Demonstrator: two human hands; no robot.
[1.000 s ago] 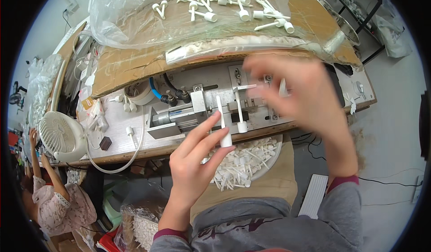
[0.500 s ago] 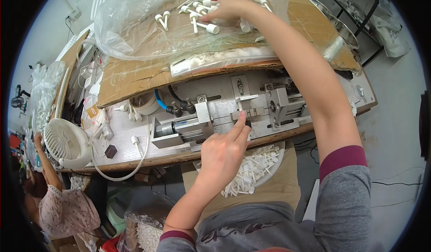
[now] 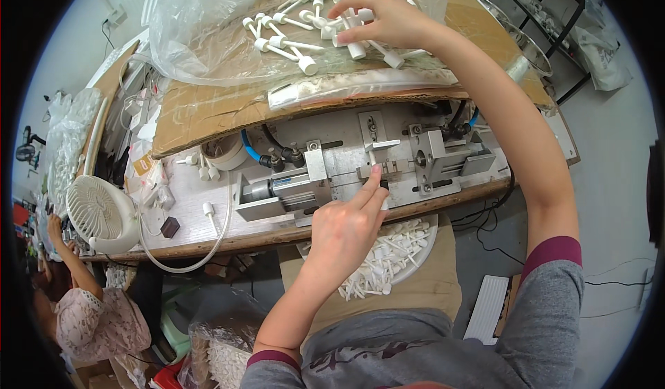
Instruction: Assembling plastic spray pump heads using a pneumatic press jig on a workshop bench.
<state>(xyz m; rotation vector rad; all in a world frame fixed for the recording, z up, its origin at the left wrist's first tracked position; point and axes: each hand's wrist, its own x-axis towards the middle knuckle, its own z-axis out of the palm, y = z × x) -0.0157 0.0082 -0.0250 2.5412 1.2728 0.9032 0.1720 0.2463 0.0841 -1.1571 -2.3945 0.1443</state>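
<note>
left hand [image 3: 346, 230] at the metal fixture [image 3: 360, 174] on the tabletop [image 3: 208, 230], forefinger stretched onto its centre clamp, other fingers curled, likely seating a piece; right hand [image 3: 388, 18] far up, fingers pinching white plastic stems [image 3: 291, 39] on the clear bag [image 3: 208, 36]. since half a second ago the right hand has closed on the pile; left barely shifted
</note>
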